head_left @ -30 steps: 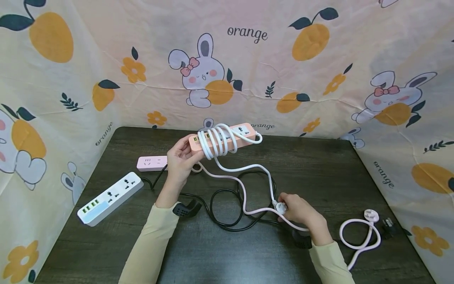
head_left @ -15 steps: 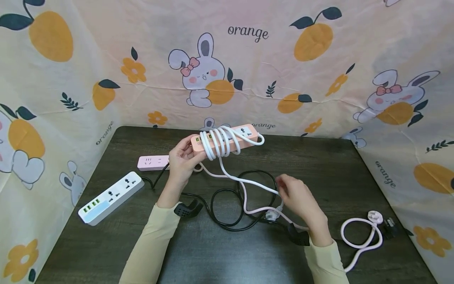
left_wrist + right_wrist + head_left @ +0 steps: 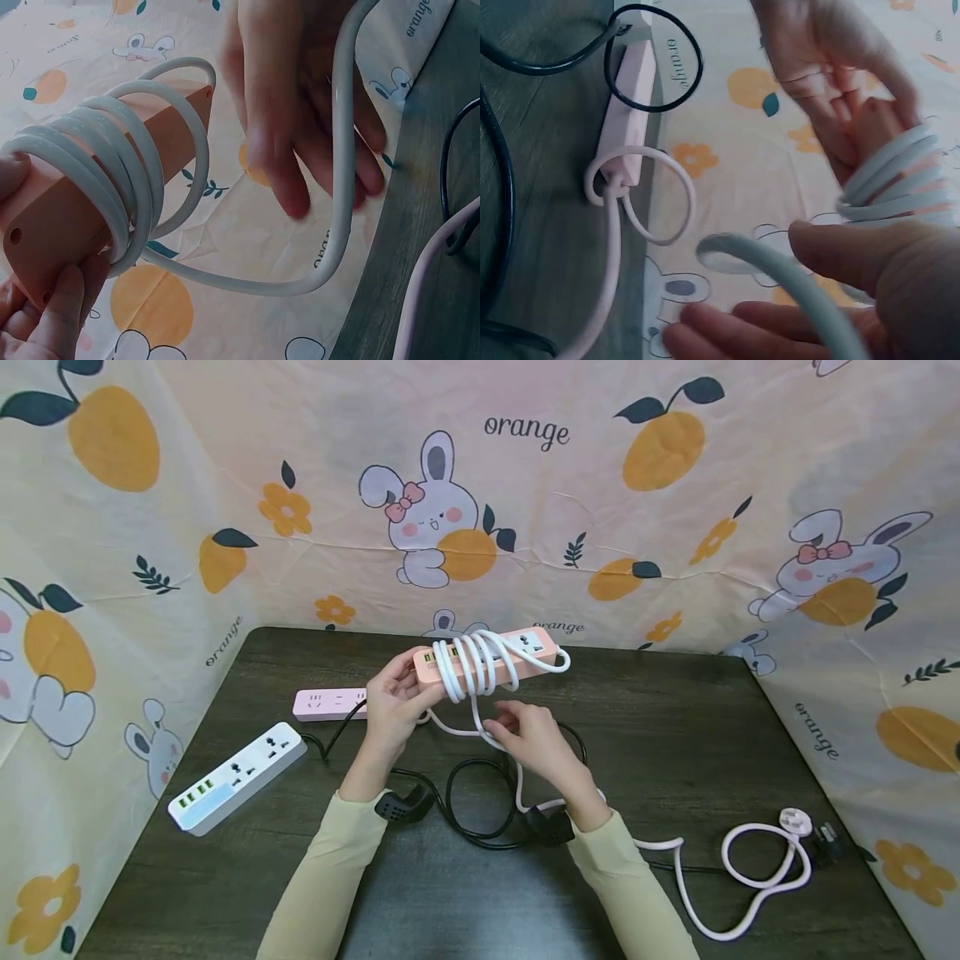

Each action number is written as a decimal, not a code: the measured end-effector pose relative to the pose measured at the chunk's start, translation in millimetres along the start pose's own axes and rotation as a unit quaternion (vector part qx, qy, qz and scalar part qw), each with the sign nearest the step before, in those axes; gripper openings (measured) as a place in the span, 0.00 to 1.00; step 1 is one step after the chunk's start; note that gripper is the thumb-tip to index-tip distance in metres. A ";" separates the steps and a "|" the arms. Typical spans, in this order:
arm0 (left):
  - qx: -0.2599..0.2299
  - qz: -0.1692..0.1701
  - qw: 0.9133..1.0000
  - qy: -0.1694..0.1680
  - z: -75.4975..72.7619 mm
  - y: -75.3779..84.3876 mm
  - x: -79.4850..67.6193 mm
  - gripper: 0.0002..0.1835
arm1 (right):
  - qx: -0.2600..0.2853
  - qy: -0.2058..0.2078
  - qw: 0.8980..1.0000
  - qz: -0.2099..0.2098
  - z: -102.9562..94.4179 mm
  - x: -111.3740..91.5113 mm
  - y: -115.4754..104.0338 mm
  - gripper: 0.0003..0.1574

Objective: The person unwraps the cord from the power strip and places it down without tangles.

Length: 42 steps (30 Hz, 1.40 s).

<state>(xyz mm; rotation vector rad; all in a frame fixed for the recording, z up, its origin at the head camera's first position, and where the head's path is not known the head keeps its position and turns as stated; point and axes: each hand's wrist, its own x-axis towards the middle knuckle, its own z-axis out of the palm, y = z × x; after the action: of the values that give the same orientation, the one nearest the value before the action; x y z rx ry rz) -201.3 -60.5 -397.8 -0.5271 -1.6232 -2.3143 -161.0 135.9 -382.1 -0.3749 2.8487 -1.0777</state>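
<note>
My left hand (image 3: 393, 706) grips the left end of a peach power strip (image 3: 534, 667), held up above the far part of the table. Several turns of the strip's thick white cord (image 3: 468, 664) are wound round its body. From the last turn the cord's loose length (image 3: 343, 150) hangs in a bend beside my right hand (image 3: 536, 739). In the right wrist view this loose cord (image 3: 799, 281) runs between the thumb and the extended fingers (image 3: 735, 337), which are apart and not closed round it. The cord's plug is hidden in the head view.
A white power strip (image 3: 236, 777) lies at the left, and a pink one (image 3: 330, 704) behind my left wrist. A black cord (image 3: 450, 802) coils mid-table. The pink cord (image 3: 720, 935) loops at the right, with its plug (image 3: 795, 821) beside a black plug (image 3: 827, 842).
My right hand has let go of the white cord's plug and moved left and up along the cord, toward the peach power strip. My left hand and the strip have shifted slightly right.
</note>
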 end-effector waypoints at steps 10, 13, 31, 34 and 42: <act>0.012 -0.014 1.000 0.000 -3.2 1.4 -1.4 0.27 | 0.071 -0.085 0.992 0.062 2.9 9.7 10.4 0.17; 0.006 -0.014 1.000 0.003 -6.1 2.2 -1.8 0.26 | 0.134 -0.023 0.987 0.082 -4.6 9.4 16.3 0.14; 0.000 -0.007 1.000 -0.002 -14.7 1.5 -2.2 0.25 | 0.282 0.326 0.901 -0.045 -44.5 -27.2 42.2 0.12; -0.008 -0.001 1.000 0.006 -15.9 2.2 -1.4 0.24 | 0.242 0.315 0.913 -0.093 -46.1 -36.7 43.0 0.09; -0.009 0.011 0.999 0.034 -20.8 6.4 2.0 0.24 | 0.172 0.213 0.947 -0.169 -44.1 -49.8 63.6 0.10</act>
<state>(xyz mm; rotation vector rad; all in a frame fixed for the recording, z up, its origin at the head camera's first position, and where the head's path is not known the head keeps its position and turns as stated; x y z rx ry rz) -203.5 -82.3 -398.0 -0.4634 -1.5581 -2.3070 -132.4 222.8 -391.8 -0.6932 2.9166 -1.8973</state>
